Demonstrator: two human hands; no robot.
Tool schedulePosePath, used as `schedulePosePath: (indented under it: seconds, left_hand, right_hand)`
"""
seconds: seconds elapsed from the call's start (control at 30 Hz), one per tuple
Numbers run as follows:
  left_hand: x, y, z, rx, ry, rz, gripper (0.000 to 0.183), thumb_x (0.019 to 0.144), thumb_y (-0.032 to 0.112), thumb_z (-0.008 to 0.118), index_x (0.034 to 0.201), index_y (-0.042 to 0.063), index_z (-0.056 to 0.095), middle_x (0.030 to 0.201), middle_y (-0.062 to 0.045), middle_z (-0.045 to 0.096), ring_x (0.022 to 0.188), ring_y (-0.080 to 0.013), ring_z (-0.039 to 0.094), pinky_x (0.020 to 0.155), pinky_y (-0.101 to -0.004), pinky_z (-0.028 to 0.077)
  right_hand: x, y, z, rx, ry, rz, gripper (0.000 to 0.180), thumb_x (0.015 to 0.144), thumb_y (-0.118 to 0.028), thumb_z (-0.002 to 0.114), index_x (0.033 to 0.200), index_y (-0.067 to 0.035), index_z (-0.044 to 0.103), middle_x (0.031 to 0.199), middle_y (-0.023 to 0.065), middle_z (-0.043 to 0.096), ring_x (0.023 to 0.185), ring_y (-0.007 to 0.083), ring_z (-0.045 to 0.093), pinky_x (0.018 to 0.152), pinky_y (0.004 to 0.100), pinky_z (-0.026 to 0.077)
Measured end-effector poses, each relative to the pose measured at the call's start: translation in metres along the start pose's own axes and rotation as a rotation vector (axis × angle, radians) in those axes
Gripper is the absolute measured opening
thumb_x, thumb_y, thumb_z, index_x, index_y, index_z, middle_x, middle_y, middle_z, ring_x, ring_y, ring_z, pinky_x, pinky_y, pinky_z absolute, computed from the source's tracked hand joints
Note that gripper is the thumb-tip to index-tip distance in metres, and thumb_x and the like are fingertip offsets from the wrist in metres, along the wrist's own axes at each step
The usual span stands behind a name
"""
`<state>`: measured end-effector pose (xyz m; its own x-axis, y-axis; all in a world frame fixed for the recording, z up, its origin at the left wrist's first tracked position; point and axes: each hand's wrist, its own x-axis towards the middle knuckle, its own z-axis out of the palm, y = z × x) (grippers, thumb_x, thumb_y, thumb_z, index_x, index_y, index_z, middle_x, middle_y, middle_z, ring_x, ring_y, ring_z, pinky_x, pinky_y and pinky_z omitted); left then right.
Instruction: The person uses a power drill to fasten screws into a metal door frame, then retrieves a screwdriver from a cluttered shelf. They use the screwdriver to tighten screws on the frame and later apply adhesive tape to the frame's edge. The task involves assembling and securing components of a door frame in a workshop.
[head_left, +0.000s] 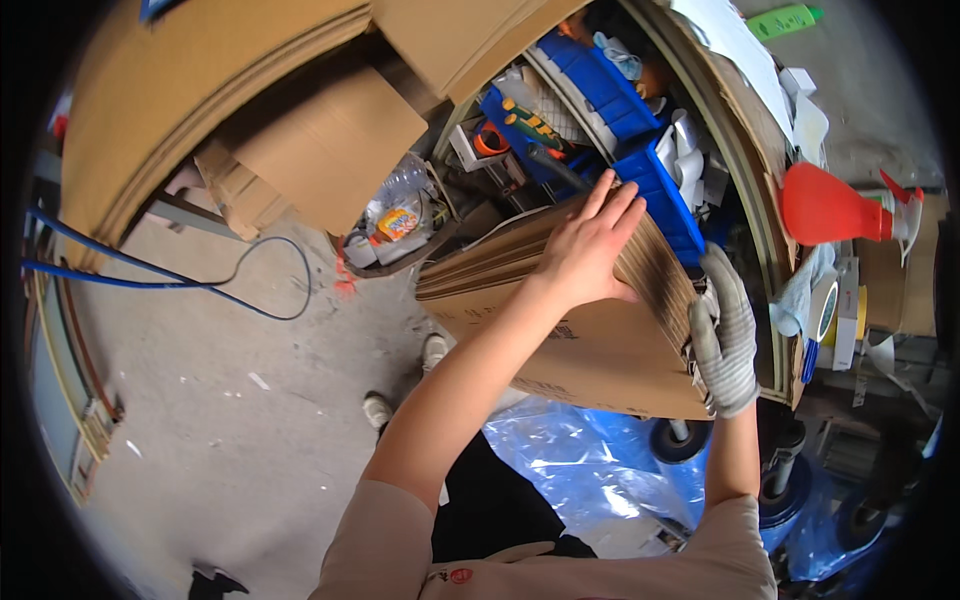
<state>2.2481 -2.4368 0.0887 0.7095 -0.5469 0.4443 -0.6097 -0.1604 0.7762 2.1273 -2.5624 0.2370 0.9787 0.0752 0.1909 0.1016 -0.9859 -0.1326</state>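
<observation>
A thick stack of flattened cardboard boxes (600, 352) stands on edge in front of me, tilted, with printed writing on its near face. My bare left hand (592, 247) lies over the top edges of the stack, fingers spread and the thumb down on the near face. At the stack's right end is my right hand (724, 337) in a grey-white knit glove. Its thumb and fingers are apart and extended, with the thumb side beside the sheet edges; whether it presses on them is unclear. The underside of the stack is hidden.
Behind the stack, a shelf holds blue plastic bins (652, 199) and green-yellow handled tools (532, 124). A red spray bottle (832, 204) lies at right. Blue film rolls (679, 442) and clear plastic sheeting (555, 450) sit below. A blue hose (187, 283) loops at left above the concrete floor (225, 420).
</observation>
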Motion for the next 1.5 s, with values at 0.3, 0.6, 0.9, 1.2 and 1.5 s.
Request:
schedulePosePath:
  seconds: [0.3, 0.6, 0.9, 1.2, 1.5]
  left_hand:
    - [-0.005, -0.021, 0.007, -0.159, 0.146, 0.015, 0.092, 0.047, 0.03, 0.088, 0.126, 0.003, 0.049, 0.141, -0.01, 0.036, 0.139, -0.0298, 0.02, 0.101, -0.0418, 0.04]
    - [-0.002, -0.027, 0.012, -0.228, 0.14, 0.026, 0.091, 0.048, 0.03, 0.087, 0.127, 0.004, 0.05, 0.142, -0.008, 0.038, 0.138, -0.0299, 0.024, 0.101, -0.0429, 0.04]
    - [-0.004, -0.023, 0.009, -0.26, 0.135, 0.02, 0.088, 0.046, 0.028, 0.088, 0.124, 0.004, 0.053, 0.138, -0.009, 0.042, 0.135, -0.0331, 0.03, 0.105, -0.0443, 0.036]
    - [-0.019, -0.019, -0.006, -0.315, 0.113, 0.005, 0.089, 0.043, 0.025, 0.088, 0.123, 0.005, 0.054, 0.136, -0.008, 0.044, 0.133, -0.0342, 0.031, 0.105, -0.0438, 0.036]
    - [-0.013, -0.01, -0.008, -0.296, 0.025, -0.015, 0.094, 0.043, 0.023, 0.088, 0.126, 0.004, 0.051, 0.138, -0.011, 0.042, 0.134, -0.0374, 0.028, 0.103, -0.0458, 0.036]
  right_hand:
    - [0.112, 0.056, 0.077, -0.24, 0.075, -0.142, 0.044, 0.084, -0.012, 0.061, 0.125, -0.001, 0.048, 0.124, 0.0228, 0.051, 0.115, 0.0378, 0.05, 0.097, 0.0405, 0.041]
    - [0.098, 0.101, 0.088, -0.477, -0.191, 0.339, 0.04, 0.084, -0.047, 0.06, 0.092, -0.009, 0.067, 0.074, 0.0185, 0.064, 0.065, 0.0372, 0.061, 0.057, 0.0423, 0.048]
    - [0.08, 0.096, 0.081, -0.543, -0.108, 0.197, 0.036, 0.085, -0.043, 0.06, 0.08, -0.007, 0.064, 0.064, 0.0159, 0.06, 0.056, 0.0358, 0.058, 0.05, 0.0413, 0.044]
    - [0.116, 0.098, 0.08, 0.045, 0.196, 0.18, 0.051, 0.086, -0.035, 0.063, 0.118, 0.002, 0.051, 0.1, 0.0132, 0.062, 0.093, 0.02, 0.059, 0.085, 0.0315, 0.047]
    - [0.092, 0.272, 0.083, -0.453, 0.006, 0.434, 0.052, 0.09, -0.045, 0.047, 0.129, -0.01, 0.046, 0.125, 0.0221, 0.05, 0.118, 0.0373, 0.046, 0.101, 0.0409, 0.036]
